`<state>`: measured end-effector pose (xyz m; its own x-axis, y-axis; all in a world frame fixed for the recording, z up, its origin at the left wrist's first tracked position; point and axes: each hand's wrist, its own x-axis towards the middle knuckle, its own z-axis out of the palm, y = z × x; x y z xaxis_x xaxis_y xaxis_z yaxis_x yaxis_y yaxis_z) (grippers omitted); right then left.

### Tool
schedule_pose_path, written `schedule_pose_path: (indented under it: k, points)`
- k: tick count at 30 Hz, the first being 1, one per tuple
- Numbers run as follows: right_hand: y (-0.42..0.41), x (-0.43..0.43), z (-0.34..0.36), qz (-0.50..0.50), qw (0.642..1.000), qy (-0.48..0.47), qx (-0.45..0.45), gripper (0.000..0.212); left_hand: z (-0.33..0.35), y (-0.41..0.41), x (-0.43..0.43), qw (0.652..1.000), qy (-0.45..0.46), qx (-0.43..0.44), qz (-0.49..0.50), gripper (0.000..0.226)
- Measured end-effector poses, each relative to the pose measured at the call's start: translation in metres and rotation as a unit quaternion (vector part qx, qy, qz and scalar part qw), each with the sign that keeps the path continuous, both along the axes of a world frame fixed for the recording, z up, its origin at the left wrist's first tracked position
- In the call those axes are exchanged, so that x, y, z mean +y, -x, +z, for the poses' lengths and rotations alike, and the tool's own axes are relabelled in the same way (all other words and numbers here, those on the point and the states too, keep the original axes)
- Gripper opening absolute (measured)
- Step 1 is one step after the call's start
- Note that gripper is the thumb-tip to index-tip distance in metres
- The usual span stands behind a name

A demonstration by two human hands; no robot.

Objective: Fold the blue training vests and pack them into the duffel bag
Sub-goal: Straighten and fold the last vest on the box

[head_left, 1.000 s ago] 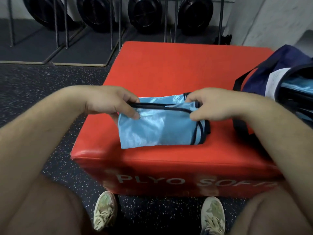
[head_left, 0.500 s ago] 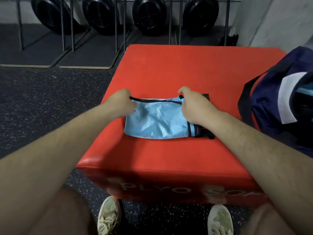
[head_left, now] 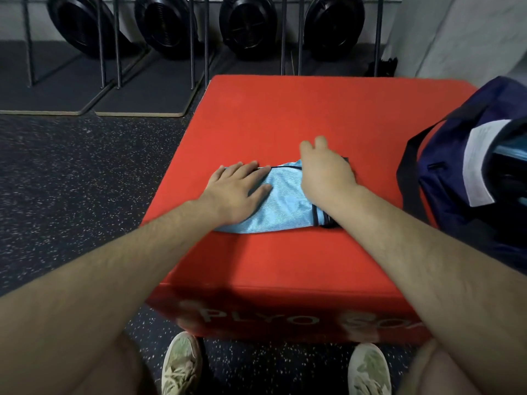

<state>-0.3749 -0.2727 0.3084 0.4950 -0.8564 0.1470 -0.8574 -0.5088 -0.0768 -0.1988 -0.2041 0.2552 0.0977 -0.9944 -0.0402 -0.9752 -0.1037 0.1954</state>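
The speckled black floor [head_left: 71,181] is stretching out to the left, with dark mats [head_left: 142,89] lying near the far wall. A red plyo box [head_left: 285,115] is standing in front of the person, showing white lettering on its near face. A navy duffel bag [head_left: 445,172] is sitting at the box's right side with its mouth gaping open, and light blue fabric [head_left: 510,146] is showing inside it beside a white label [head_left: 479,163]. A folded blue vest [head_left: 285,201] with dark trim is lying on top of the box, near its front edge. The left hand [head_left: 236,186] is pressing flat on the vest's left part, fingers spread and straight. The right hand [head_left: 325,172] is reaching over the vest's right part with fingers extended forward, gripping nothing; whether its palm is touching the cloth cannot be told. Two pale shoes [head_left: 181,363] are standing on the floor just before the box.
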Motion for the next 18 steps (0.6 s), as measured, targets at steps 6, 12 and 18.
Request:
schedule_pose_path:
  k: [6, 12, 18]
  points:
    - [-0.032, 0.05, -0.017, 0.122, 0.991, 0.042, 0.043, 0.045, -0.003, -0.004, 0.002, 0.999, -0.016, -0.026, -0.023, 0.065]
    - [-0.005, 0.008, -0.045, 0.032, 0.994, -0.068, 0.075, 0.06, -0.006, -0.005, 0.0, 1.0, 0.003, -0.002, -0.007, 0.053]
    - [0.012, -0.007, -0.046, 0.002, 0.994, -0.098, 0.048, 0.058, -0.005, -0.021, -0.002, 1.0, -0.017, 0.014, 0.01, 0.057]
